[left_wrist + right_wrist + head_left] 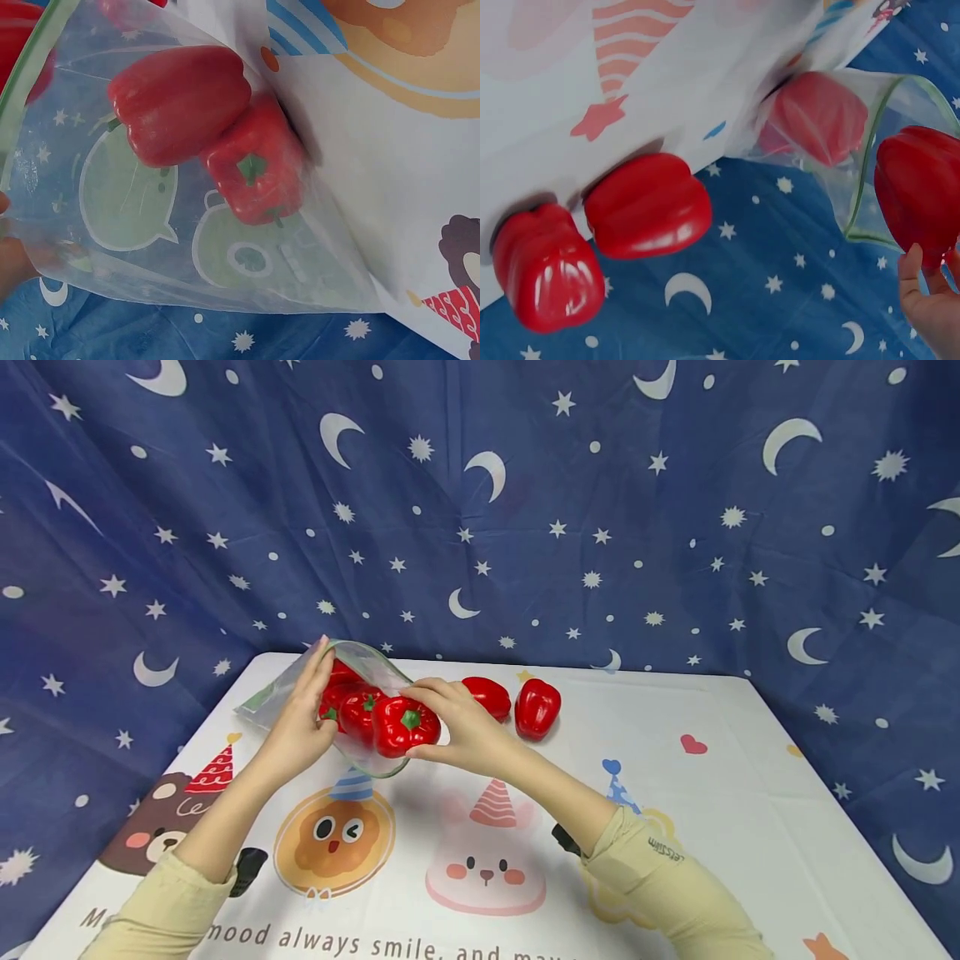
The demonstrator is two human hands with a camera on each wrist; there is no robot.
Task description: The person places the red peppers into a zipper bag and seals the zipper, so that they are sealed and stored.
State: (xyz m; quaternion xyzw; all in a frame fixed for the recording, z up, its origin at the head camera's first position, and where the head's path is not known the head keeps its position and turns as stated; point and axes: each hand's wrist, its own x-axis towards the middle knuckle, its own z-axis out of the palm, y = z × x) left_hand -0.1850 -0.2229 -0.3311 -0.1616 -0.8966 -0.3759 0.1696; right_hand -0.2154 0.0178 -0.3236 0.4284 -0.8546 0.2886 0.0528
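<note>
A clear zip bag [127,255] with a green rim lies tilted at the left of the table, its mouth toward the right. Several red bell peppers [180,105] show through its film. My left hand [303,718] holds the bag's rim, its fingertips partly hidden in the left wrist view. In my right hand [465,727] is another red bell pepper [405,727], pinched between thumb and fingers at the bag's mouth, green stem facing me in the head view.
Two loose red bell peppers lie beyond my right hand, one partly behind it [489,696] and one farther right [537,710]. They rest on a white table covering [675,810] with cartoon prints. A blue curtain [525,577] hangs behind the table.
</note>
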